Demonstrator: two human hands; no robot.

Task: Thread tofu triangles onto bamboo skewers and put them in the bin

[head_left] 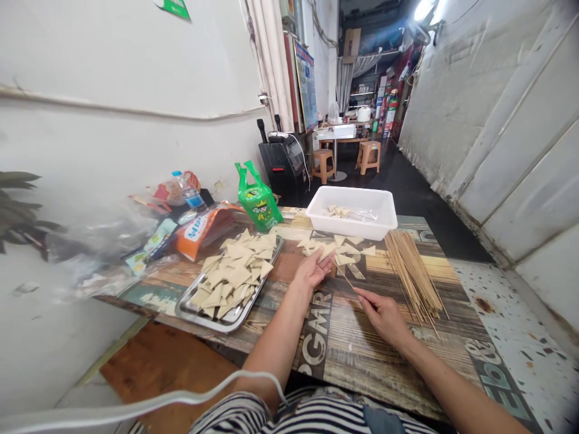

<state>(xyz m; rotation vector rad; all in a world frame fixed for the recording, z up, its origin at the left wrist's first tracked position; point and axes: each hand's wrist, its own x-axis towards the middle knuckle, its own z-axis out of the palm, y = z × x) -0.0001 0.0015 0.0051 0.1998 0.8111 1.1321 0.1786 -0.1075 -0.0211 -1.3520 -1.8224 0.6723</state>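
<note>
My right hand (382, 313) pinches the near end of a thin bamboo skewer (345, 279), which slants up and left toward my left hand. The fingers of my left hand (315, 269) are curled around a pale triangular piece (326, 251), perhaps tofu, at the skewer's far end. Whether the tip has pierced it is too small to tell. More pale triangles (346, 248) lie loose on the table just beyond my hands. To the left, a metal tray (246, 316) is heaped with such triangles. A bundle of bamboo skewers (414, 277) lies right of my right hand.
A white plastic tub (353, 226) with some pieces inside stands at the table's far edge. Left of it are a green bag (259, 202), an orange-and-white package (199, 232), a water bottle (192, 194) and clear plastic bags (90, 253). A white cable (181, 395) crosses near my body.
</note>
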